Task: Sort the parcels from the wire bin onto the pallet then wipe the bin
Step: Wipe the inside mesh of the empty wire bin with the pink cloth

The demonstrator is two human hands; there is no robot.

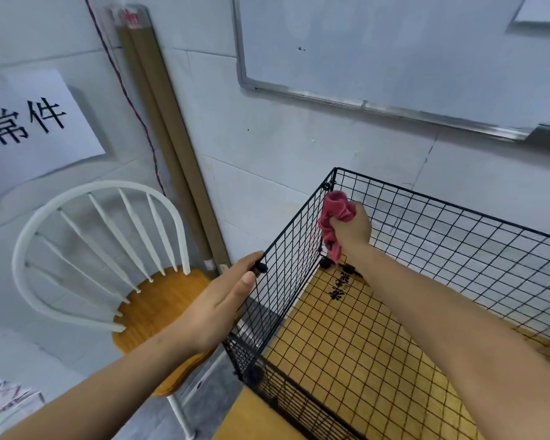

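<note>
Head view: both bare forearms reach forward from the lower edge. The left hand [223,306] lies thumb-up at the near left top corner of the bin [458,236]. It pinches the rim there between the thumb and nearly straight fingers, with a black corner clip between them. The right arm stretches across the open top of the bin, wrist slightly bent. The right hand [351,228] is balled in a fist around a bunched pink cloth [334,211]. The cloth is pressed against the inside of the left wire wall, close to the far corner and just under the rim, with a tail hanging down below the fist. The bin stands on a wooden tabletop [245,417] against the wall. A white chair [102,249] stands just to its left.
</note>
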